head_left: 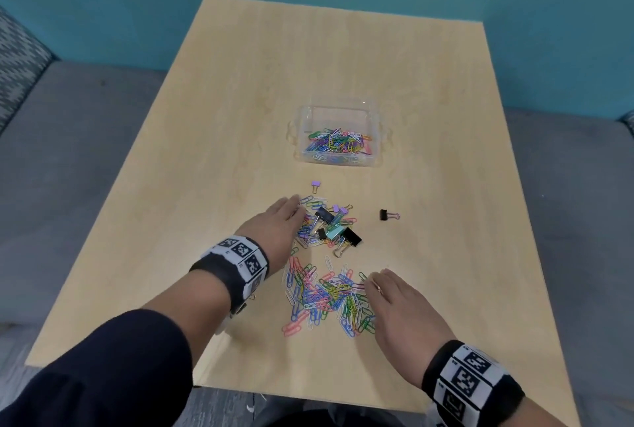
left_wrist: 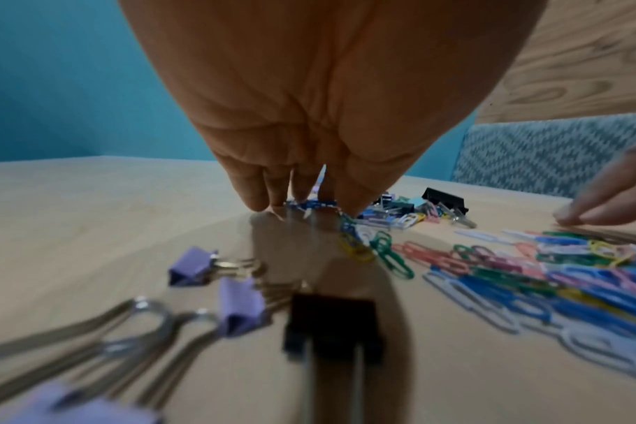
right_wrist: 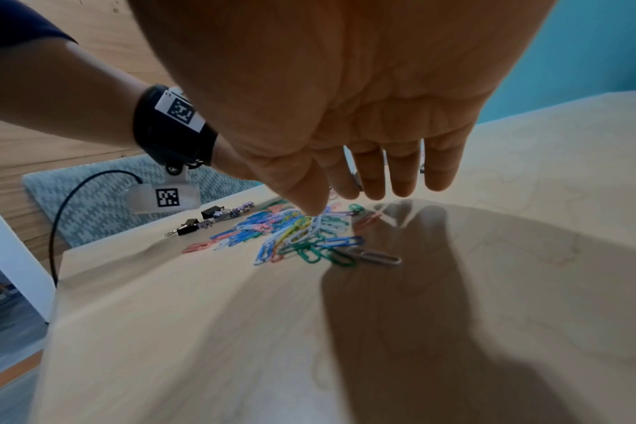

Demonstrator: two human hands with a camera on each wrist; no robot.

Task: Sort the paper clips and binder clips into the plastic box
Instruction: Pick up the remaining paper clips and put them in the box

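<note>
A clear plastic box (head_left: pixel 375 124) stands mid-table with several coloured paper clips in its near part. In front of it lies a mixed heap of binder clips (head_left: pixel 346 234) and paper clips. My left hand (head_left: pixel 296 208) reaches over that heap's left edge, its straight fingers (left_wrist: pixel 255 198) touching blue paper clips on the table. Nearer me spreads a loose pile of paper clips (head_left: pixel 324 296) (right_wrist: pixel 294 235). My right hand (head_left: pixel 372 280) lies open at that pile's right edge, thumb tip (right_wrist: pixel 314 206) on the clips. Neither hand holds anything.
A lone black binder clip (head_left: pixel 387 214) lies right of the heap and a lone purple one (head_left: pixel 315 184) just beyond it. More purple (left_wrist: pixel 191 269) and black (left_wrist: pixel 333 327) binder clips lie under my left wrist. The light wooden table (head_left: pixel 240 117) meets a teal wall.
</note>
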